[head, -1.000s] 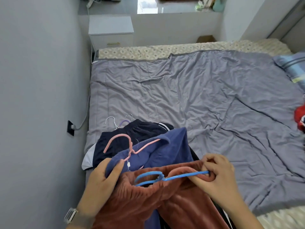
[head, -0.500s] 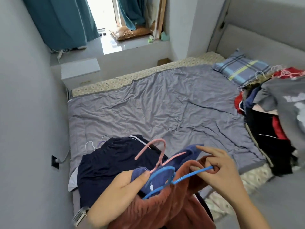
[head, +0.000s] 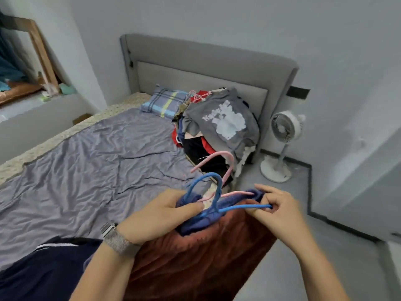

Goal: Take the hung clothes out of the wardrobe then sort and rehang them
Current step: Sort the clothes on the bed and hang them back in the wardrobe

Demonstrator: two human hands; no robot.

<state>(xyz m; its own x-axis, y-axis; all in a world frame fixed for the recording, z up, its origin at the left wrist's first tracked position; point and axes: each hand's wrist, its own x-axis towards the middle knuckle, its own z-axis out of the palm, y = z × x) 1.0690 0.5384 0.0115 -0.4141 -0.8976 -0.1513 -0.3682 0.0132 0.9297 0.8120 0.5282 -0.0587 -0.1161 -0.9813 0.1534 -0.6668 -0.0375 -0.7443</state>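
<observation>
Left hand [head: 165, 210] is pinching the blue garment [head: 196, 222] together with the near end of the two hangers, thumb pressing on top. Right hand [head: 274, 206] is gripping the far end of the blue hanger [head: 240, 207], fingers curling round the bar. The rust-coloured garment [head: 195, 257] is hanging below both hands, draping toward the floor. The pink hanger [head: 219, 158] is sticking up between the hands, its hook crossing the blue hanger's hook.

Risks, as judged:
- The two hooks are sitting interlocked; pulling one hanger away is likely dragging the other along and tipping its garment off.
- The rust garment is looking heavy and plush; a loose pinch on the left is letting it slide off the bar onto the floor.
- The blue garment is bunching under the left thumb, so it may be coming off its hanger unevenly.

Surroundings, left to right: left of the left hand, a dark navy garment [head: 43, 270] is lying on the bed [head: 86, 161], which is carrying a creased grey cover. Beyond the hands, a pile of clothes [head: 219, 127] with hangers is resting beside a checked pillow [head: 165, 103] against the grey headboard [head: 195, 59]. Beyond the right hand, a white fan [head: 282, 135] is standing on the grey floor [head: 325, 268].
</observation>
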